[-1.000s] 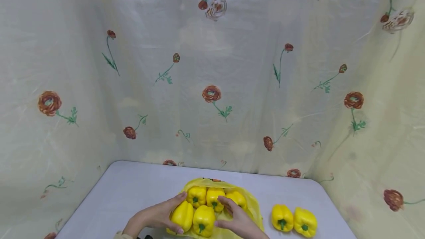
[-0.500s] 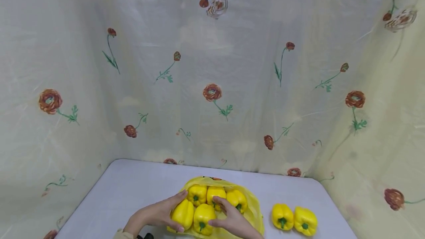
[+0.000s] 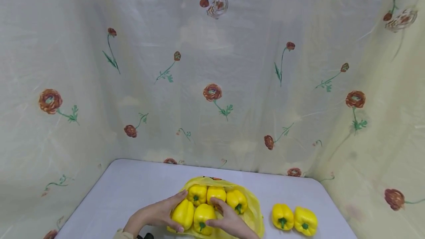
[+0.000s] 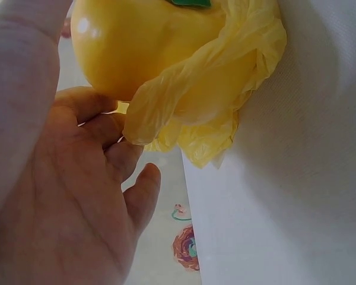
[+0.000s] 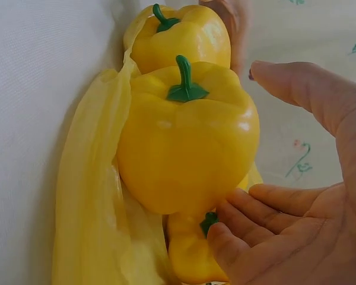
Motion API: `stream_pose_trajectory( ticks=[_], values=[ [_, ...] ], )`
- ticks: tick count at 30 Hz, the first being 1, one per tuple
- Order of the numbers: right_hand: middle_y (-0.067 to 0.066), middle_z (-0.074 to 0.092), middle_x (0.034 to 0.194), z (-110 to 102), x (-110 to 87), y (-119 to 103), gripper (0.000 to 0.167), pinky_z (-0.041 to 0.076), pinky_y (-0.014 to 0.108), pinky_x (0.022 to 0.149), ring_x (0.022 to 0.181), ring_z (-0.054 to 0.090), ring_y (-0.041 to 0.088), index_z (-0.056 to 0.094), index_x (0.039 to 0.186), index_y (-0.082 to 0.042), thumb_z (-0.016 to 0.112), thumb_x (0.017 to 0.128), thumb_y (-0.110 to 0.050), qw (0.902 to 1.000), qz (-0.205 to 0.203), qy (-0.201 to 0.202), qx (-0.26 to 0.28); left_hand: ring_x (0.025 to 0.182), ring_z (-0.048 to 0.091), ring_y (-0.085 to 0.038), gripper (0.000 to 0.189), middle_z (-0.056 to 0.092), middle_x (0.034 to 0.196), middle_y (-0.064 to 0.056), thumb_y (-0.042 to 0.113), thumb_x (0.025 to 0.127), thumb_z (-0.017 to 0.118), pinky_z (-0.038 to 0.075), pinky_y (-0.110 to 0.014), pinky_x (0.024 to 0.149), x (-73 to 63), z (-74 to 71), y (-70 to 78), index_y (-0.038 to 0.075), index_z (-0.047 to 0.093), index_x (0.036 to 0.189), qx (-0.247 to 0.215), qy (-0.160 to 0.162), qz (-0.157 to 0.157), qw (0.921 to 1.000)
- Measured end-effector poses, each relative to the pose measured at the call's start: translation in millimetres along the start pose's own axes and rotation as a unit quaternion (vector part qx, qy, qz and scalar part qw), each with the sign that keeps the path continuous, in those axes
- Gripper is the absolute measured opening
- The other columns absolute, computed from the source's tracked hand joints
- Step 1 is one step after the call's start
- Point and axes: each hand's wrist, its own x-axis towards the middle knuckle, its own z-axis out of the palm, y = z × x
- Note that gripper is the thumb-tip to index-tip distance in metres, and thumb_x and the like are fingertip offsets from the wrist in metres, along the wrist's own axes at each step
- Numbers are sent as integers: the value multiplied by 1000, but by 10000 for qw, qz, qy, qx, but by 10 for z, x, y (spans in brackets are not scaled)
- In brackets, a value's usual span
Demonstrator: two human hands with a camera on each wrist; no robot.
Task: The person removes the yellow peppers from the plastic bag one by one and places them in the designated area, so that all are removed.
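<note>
A yellow plastic bag (image 3: pixel 256 215) lies spread on the table with several yellow bell peppers in it. My left hand (image 3: pixel 158 211) curves round the leftmost pepper (image 3: pixel 183 215), thumb in front and fingers behind. In the left wrist view, fingers reach the underside of that pepper (image 4: pixel 142 50) beside the crumpled bag edge. My right hand (image 3: pixel 230 221) is at the right side of the front pepper (image 3: pixel 203 217). Seen from the right wrist, its fingertips (image 5: pixel 240 208) meet the lower side of the front pepper (image 5: pixel 187 142), while the thumb stands apart from it.
Two more yellow peppers (image 3: pixel 282 217) stand side by side on the white table (image 3: pixel 142 180), right of the bag. A dark object (image 3: pixel 148 236) shows beneath my left wrist. Flowered curtains (image 3: pixel 239 121) enclose the table at the back and sides.
My right hand has shifted left, closer over the front pepper. The right pepper in the bag now shows its stem. My left hand stays at its pepper; the two outer peppers have not moved.
</note>
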Motion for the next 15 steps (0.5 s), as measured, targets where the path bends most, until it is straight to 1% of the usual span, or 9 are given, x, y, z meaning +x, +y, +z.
stream_pose_trajectory(
  ticks=[4, 8, 15],
  values=[
    [22, 42, 147, 15, 5, -2, 82, 30, 62, 110, 136, 36, 46, 38, 144, -1, 78, 81, -34, 10000, 3, -17, 31, 146, 22, -36, 108, 16, 162, -14, 51, 76, 76, 26, -58, 114, -7, -8, 0, 12, 15, 156, -110, -22, 34, 9999],
    [23, 40, 148, 41, 10, -1, 83, 29, 61, 111, 137, 35, 46, 38, 144, -1, 79, 80, -34, 9999, 111, -14, 115, 147, 21, -37, 108, 15, 161, -16, 49, 77, 77, 26, -60, 114, -25, -9, 9, 10, 14, 156, -284, -43, 81, 9996],
    [23, 40, 148, 85, 44, 38, 85, 30, 62, 110, 136, 36, 44, 38, 143, 0, 80, 78, -37, 9998, 156, -39, 103, 146, 21, -37, 108, 15, 161, -16, 50, 77, 76, 26, -59, 114, -40, -13, 29, 9, 14, 155, -182, -18, 116, 9998]
  ],
)
